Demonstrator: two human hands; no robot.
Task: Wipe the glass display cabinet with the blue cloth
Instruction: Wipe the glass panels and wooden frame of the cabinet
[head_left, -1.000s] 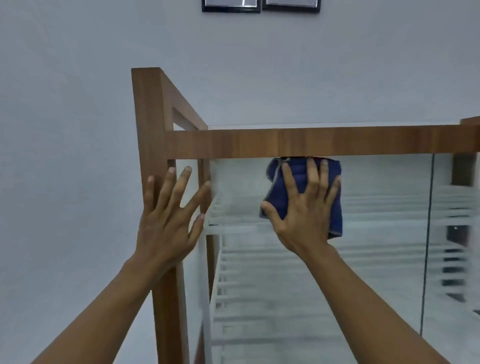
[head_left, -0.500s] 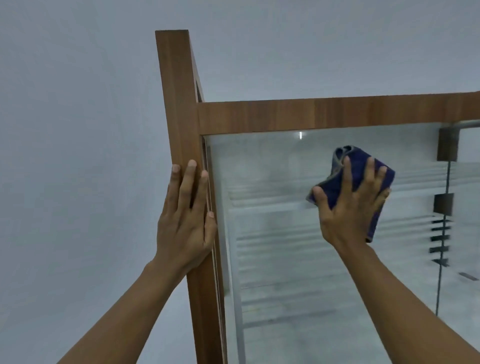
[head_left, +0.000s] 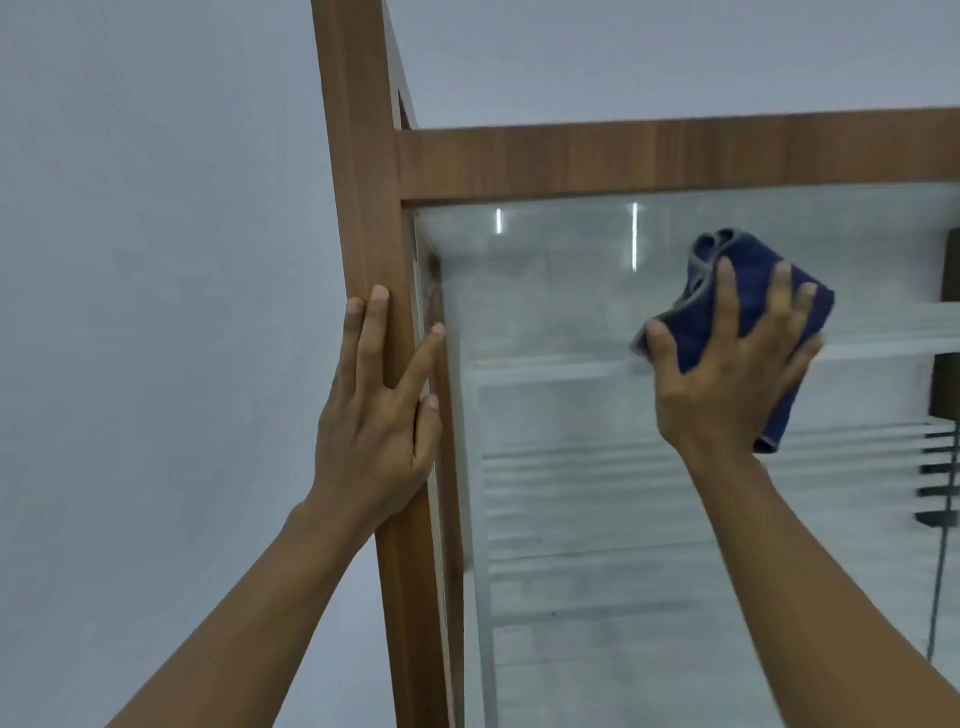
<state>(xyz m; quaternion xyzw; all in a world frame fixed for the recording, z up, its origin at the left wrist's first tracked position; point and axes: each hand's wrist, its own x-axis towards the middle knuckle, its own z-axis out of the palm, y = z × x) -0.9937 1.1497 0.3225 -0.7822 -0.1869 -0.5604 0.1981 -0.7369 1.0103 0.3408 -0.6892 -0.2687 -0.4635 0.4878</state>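
blue cloth (head_left: 753, 291) under right hand (head_left: 727, 384), long axis upper-left to lower-right

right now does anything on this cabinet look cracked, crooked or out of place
Nothing stands out. The glass pane is hazy but shows no crack, the wooden frame looks intact, the right hand presses the folded blue cloth on it and the left hand rests on the corner post.

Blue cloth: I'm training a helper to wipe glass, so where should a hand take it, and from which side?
Probably its broad outer face, from the front. The blue cloth is a folded pad lying flat on the upright glass, so a flat palm with spread fingers, as the right hand presses it now, suits it better than pinching an edge.
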